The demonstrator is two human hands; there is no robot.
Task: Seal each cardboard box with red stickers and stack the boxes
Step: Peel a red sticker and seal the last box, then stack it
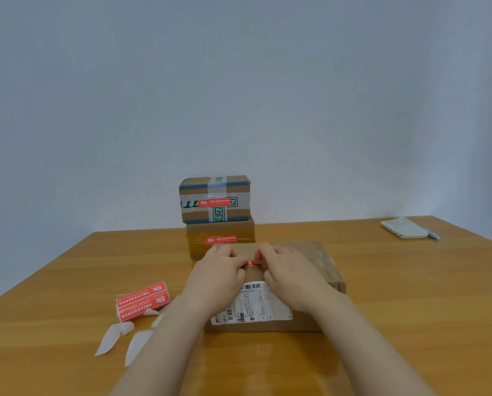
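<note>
- The wide honey-coloured wooden counter (382, 324) carries everything, with the work kept near its front edge, within easy reach of the person.
- The large brown cardboard box with a white shipping label (310, 270) lies flat just in front of the person, its top seam facing up, so it is the one being sealed now.
- Behind it, touching or nearly so, stands a stack of two smaller brown cardboard boxes (217, 215); each already bears a red sticker on its front, so they are judged done and parked out of the way.
- The left hand (214, 277) and right hand (290, 277) meet over the large box's top, the grip of each narrow, fingertips pinched on a red sticker strip (251, 263), probably to hold it taut over the seam.
- To the left lies a pile of spare red stickers (142, 301), kept close for the next pick.
- Far right, well apart, rests a small white notebook (403, 227).
- White peeled backing papers (109, 340) lie discarded beside the pile.
</note>
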